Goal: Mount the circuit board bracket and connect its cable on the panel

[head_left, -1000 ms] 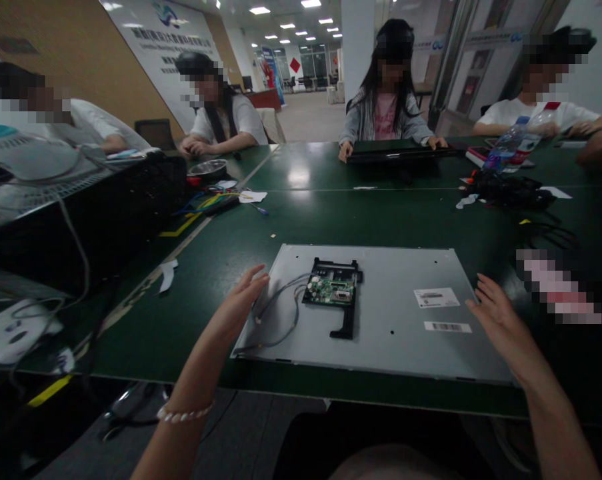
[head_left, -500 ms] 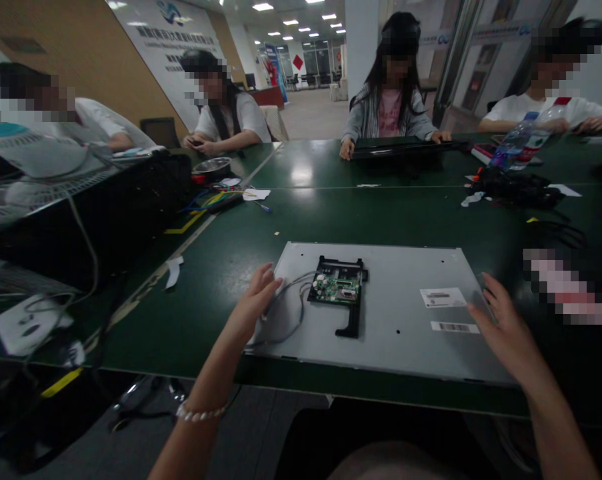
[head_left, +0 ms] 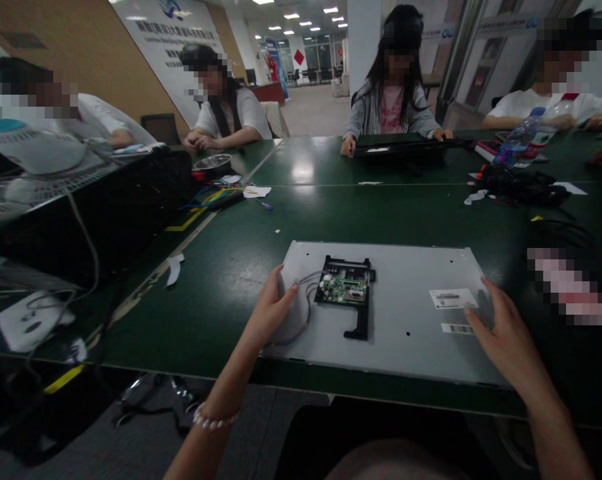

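Observation:
A flat grey metal display panel (head_left: 405, 280) lies back side up on the green table in front of me. A green circuit board (head_left: 337, 288) sits in a black plastic bracket (head_left: 363, 325) on it, and grey cables (head_left: 308, 312) run from the board toward the left edge. My left hand (head_left: 271, 305) grips that left edge, thumb on top near the cables. At the opposite edge, my right hand (head_left: 507, 337) is closed on the panel, its thumb by two white labels (head_left: 451, 299). The fingertips under the edges are hidden.
A dark box-like unit (head_left: 91, 213) and a white fan (head_left: 41, 150) stand at the left. Tools and wires (head_left: 225, 197) lie beyond. Black cables (head_left: 523, 187) and bottles (head_left: 521, 140) are at far right. Across the table, a person (head_left: 391, 100) holds a dark panel.
Both hands have closed in on the panel's side edges. The panel, with its board and cables, has shifted slightly to the right.

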A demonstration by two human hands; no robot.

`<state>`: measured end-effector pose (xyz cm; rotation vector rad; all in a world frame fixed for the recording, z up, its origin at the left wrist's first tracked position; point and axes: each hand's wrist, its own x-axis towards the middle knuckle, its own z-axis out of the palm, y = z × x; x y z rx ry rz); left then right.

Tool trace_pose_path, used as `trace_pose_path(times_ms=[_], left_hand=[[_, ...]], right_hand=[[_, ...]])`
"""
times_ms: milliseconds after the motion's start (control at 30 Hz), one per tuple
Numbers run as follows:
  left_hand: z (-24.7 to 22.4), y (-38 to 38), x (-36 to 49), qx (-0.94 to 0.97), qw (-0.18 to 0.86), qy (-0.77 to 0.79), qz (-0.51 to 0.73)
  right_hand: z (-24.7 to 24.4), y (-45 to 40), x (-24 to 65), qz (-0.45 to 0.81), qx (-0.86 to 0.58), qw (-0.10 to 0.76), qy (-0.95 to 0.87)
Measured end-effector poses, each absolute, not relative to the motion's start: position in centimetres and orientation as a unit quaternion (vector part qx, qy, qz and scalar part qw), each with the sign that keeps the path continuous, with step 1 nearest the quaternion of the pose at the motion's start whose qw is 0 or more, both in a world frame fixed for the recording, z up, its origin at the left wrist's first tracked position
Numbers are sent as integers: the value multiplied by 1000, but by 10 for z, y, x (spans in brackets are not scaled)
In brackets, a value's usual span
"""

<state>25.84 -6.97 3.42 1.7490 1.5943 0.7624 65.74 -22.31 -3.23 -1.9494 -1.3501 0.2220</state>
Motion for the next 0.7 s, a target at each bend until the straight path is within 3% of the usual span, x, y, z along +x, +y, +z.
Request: trace_pose_path(times_ms=[500,700], left_hand=[[22,-64,282,765,194,582,197],[43,-76,305,853,214,449,158]], right_hand=[[-45,-218,672,44,-773,303,-556],[-43,-222,676,22,-773,292,-562]])
